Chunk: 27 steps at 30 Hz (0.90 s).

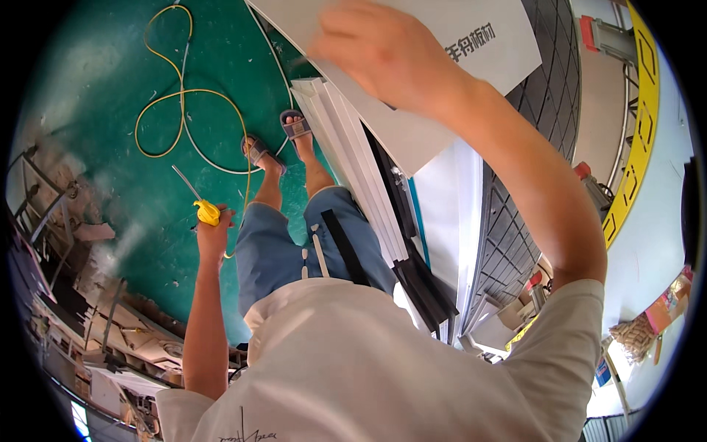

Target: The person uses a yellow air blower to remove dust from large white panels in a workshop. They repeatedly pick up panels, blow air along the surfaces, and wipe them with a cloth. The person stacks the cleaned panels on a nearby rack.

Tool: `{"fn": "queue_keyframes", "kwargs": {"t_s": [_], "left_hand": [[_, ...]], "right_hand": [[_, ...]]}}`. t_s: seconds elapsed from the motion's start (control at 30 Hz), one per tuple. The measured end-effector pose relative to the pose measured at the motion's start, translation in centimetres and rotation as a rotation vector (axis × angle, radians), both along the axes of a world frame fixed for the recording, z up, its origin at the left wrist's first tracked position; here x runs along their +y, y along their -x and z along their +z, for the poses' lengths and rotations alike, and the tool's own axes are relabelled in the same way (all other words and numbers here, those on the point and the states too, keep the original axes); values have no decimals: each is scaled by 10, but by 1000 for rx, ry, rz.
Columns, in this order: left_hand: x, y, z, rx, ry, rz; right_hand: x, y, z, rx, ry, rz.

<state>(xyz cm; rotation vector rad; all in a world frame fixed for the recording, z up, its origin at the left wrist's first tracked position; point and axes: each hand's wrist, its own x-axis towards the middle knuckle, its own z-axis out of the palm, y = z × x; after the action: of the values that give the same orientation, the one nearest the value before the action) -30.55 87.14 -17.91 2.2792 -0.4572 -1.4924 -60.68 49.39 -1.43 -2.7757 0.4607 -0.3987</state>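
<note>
My left hand (214,234) is closed around a yellow air blow gun (208,213), its thin metal nozzle pointing up and to the left over the floor. A yellow air hose (241,125) trails beside that hand and loops across the floor ahead. My right hand (383,55) is raised above a pale flat board (508,62) with dark print on it. Its fingers look curled but are smeared by motion, and the picture does not show whether anything is in them or whether they touch the board.
Long white profiles (342,147) lie just right of my legs, with black strips (427,295) near their lower end. Beyond the board runs a dark ribbed bench surface (541,140). A white hose (199,144) crosses the green floor (110,59). Clutter and scrap (110,324) lie at left.
</note>
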Motion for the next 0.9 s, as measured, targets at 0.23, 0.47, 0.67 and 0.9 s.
{"fn": "queue_keyframes", "kwargs": {"t_s": [0.23,0.47,0.67,0.9], "left_hand": [[-65,41,29,74,150,5],[-167,184,125,379,475,-147],[-194,242,138,361,280,-357],[-211,238,158,477,120,-343]], "right_hand": [[148,151,18,348,-262,235],[176,165,31,62,-600,-770],[147,202,23,-552,-1177,-1399],[17,275,20,-273,-502,-1453]]}}
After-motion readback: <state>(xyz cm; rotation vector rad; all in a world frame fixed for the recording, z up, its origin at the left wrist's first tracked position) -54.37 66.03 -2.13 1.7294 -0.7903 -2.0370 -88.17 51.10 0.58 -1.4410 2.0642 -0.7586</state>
